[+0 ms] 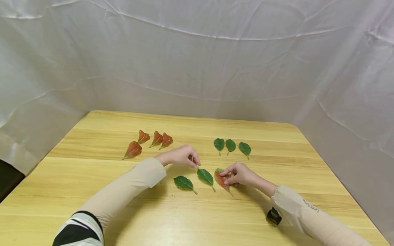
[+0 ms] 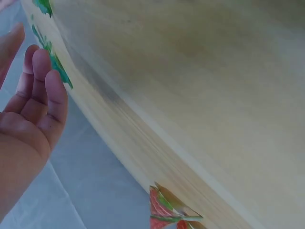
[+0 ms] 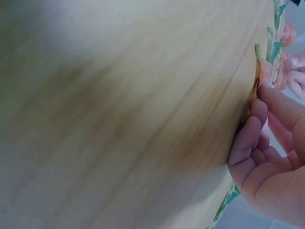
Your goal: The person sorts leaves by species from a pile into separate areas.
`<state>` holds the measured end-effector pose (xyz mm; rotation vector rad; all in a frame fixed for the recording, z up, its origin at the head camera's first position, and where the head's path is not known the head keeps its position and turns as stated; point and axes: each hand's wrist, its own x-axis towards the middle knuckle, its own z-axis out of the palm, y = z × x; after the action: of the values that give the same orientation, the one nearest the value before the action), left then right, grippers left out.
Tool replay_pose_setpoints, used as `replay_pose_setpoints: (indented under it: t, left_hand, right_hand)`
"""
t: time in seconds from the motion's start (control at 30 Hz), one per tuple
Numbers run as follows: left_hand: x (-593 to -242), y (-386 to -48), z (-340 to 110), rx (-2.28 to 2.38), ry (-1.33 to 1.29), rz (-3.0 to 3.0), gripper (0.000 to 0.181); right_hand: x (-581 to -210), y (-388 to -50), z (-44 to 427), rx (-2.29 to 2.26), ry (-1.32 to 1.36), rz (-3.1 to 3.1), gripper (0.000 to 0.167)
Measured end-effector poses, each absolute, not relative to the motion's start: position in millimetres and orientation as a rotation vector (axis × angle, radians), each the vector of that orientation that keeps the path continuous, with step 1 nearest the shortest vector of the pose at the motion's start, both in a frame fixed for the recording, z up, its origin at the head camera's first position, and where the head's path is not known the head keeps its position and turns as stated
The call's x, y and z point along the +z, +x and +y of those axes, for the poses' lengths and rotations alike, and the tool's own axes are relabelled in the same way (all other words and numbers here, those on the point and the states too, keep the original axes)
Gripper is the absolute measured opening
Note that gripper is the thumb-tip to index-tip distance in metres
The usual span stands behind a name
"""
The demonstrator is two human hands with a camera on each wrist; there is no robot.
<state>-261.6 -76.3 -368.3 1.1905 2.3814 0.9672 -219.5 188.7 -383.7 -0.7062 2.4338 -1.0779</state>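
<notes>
In the head view, my left hand [image 1: 184,156] is over the table with its fingertips at the upper tip of a green leaf [image 1: 205,177]; contact is unclear. Loosely bent fingers show on this hand [image 2: 35,109] in the left wrist view. My right hand [image 1: 241,174] pinches a red leaf with a green tip [image 1: 220,180], partly covered by the fingers. From the right wrist, the hand [image 3: 271,152] holds that leaf [image 3: 259,71] edge-on between thumb and finger. Another green leaf [image 1: 183,183] lies left of the middle one.
Several red leaves [image 1: 133,149] lie at the back left of the wooden table [image 1: 197,218], and three green leaves [image 1: 230,145] at the back right. A small black object [image 1: 273,216] is beside the right sleeve. Pale sheeting [image 1: 197,68] hangs around the table.
</notes>
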Motion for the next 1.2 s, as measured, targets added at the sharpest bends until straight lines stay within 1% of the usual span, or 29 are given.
replay_pose_setpoints:
  t: [0.33,0.63,1.2]
  left_hand:
    - [-368.6,-265.2,-68.4,0.930,1.157,2.374,0.011]
    - [-368.1,-267.5,-59.9,0.904,1.216,2.332,0.011]
    - [-373.1,-266.4,-53.5,0.799,1.187,2.296,0.015]
  right_hand:
    - [-383.2,-218.6,188.6,-1.066,-0.701,2.447,0.028]
    - [-382.7,-218.7,188.4,-1.057,-0.694,2.459,0.028]
    - [-382.2,-219.9,189.3,-1.068,-0.698,2.437,0.026]
